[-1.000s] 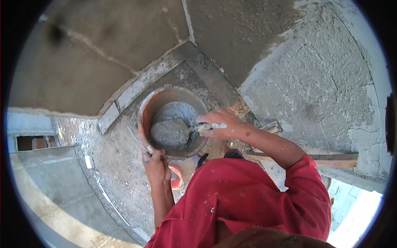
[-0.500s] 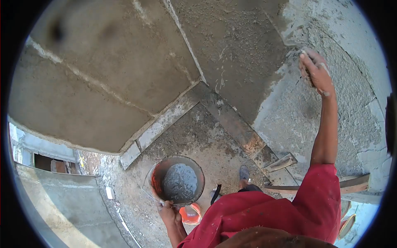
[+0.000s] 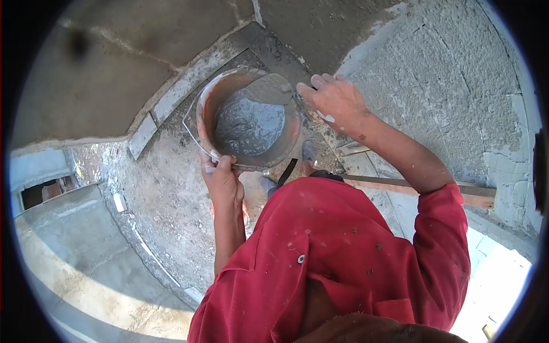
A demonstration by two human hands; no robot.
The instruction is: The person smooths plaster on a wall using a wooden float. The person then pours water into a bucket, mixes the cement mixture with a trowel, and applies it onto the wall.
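Note:
My left hand [image 3: 222, 180] grips the near rim of a bucket [image 3: 209, 117], its thumb over the edge. The bucket is tilted, with wet grey mortar [image 3: 251, 126] inside and a thin wire handle hanging on its left. My right hand [image 3: 337, 106] is closed just beyond the bucket's right rim. A mortar-coated trowel [image 3: 267, 90] reaches from that hand into the bucket, its flat blade over the far side of the mortar. The fingers hide the trowel's handle.
Rough plastered wall [image 3: 423, 86] rises at right, with smoother grey plaster [image 3: 320, 26] at the top. A ledge [image 3: 197, 80] runs behind the bucket. A wooden board [image 3: 423, 191] lies at right; an orange container [image 3: 246, 214] is partly hidden behind my left forearm.
My right hand has come from the wall at upper right down to the bucket, bringing the trowel blade inside it. The bucket, still in my left hand, appears higher in view and more tilted.

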